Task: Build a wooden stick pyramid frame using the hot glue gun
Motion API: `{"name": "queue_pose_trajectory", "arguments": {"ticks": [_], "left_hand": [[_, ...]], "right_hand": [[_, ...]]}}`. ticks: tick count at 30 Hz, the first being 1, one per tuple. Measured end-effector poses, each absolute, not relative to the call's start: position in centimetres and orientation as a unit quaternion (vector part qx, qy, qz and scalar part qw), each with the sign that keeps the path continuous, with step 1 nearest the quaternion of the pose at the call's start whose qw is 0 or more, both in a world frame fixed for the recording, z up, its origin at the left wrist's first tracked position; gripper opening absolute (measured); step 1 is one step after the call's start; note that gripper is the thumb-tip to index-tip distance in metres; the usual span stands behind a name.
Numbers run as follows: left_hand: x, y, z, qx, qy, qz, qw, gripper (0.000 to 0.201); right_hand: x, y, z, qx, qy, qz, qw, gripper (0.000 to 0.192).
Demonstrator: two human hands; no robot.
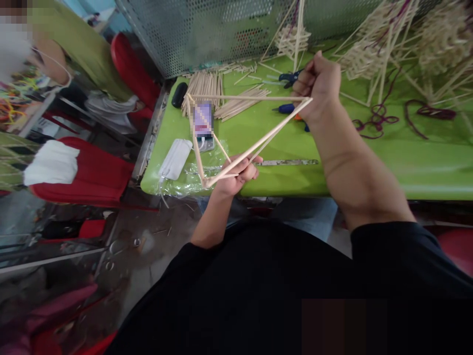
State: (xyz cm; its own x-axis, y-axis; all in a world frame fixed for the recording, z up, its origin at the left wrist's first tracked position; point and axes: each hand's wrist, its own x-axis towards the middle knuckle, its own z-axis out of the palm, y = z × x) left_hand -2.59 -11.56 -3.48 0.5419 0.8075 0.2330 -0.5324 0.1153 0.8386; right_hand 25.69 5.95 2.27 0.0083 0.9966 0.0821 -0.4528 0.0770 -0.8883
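A frame of thin bamboo sticks shaped like a triangle hangs above the green table. My left hand pinches its near corner at the table's front edge. My right hand is closed on the far right corner, raised above the table. The third corner points left, over a phone lying on the table. Loose bamboo sticks lie in a pile behind the frame.
Blue-handled pliers and a second blue tool lie near my right hand. Finished stick structures and purple cord fill the back right. A white mask and plastic wrap sit at the front left. A seated person and red chairs are at left.
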Motion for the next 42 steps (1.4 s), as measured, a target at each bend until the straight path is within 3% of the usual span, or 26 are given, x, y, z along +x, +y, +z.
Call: {"name": "queue_pose_trajectory", "arguments": {"ticks": [9,15,19,22,25,27,30,33,34,36,39,42], "left_hand": [[-2.8,-11.6,-3.7,0.468,0.174,0.462,0.733,0.031],[-2.9,-11.9,-3.5,0.385,0.159,0.549,0.725,0.027],[-2.9,-12.0,-3.2,0.353,0.158,0.569,0.726,0.035],[-2.9,-12.0,-3.0,0.362,0.154,0.566,0.724,0.035],[-2.7,-12.0,-3.0,0.364,0.159,0.565,0.723,0.035],[-2.7,-12.0,-3.0,0.362,0.161,0.565,0.724,0.036],[-2.7,-12.0,-3.0,0.355,0.174,0.564,0.725,0.039],[-2.7,-12.0,-3.0,0.357,0.187,0.563,0.722,0.038],[-2.7,-12.0,-3.0,0.359,0.188,0.563,0.72,0.038],[-2.7,-12.0,-3.1,0.367,0.175,0.563,0.719,0.036],[-2.7,-12.0,-3.1,0.372,0.152,0.566,0.72,0.037],[-2.6,-12.0,-3.0,0.345,0.173,0.571,0.725,0.047]], "right_hand": [[23.9,3.5,4.4,-0.369,-0.38,0.542,0.652,0.064],[26.8,-0.8,8.0,-0.214,-0.506,0.655,0.519,0.045],[29.4,-1.6,9.0,-0.162,-0.551,0.664,0.478,0.051],[31.7,-0.8,8.8,-0.041,-0.581,0.675,0.453,0.065],[33.7,-1.3,8.8,0.045,-0.553,0.675,0.486,0.075],[34.3,-2.6,9.3,-0.055,-0.511,0.635,0.576,0.07],[33.1,-4.0,9.8,-0.263,-0.591,0.522,0.556,0.053],[29.6,-2.8,8.5,-0.304,-0.651,0.478,0.505,0.016],[28.2,-2.0,7.6,-0.339,-0.693,0.449,0.45,0.01],[25.7,-0.2,5.3,-0.399,-0.752,0.421,0.313,0.023],[23.8,1.7,2.3,-0.456,-0.749,0.382,0.292,0.05],[24.2,2.4,1.2,-0.484,-0.745,0.343,0.305,0.049]]}}
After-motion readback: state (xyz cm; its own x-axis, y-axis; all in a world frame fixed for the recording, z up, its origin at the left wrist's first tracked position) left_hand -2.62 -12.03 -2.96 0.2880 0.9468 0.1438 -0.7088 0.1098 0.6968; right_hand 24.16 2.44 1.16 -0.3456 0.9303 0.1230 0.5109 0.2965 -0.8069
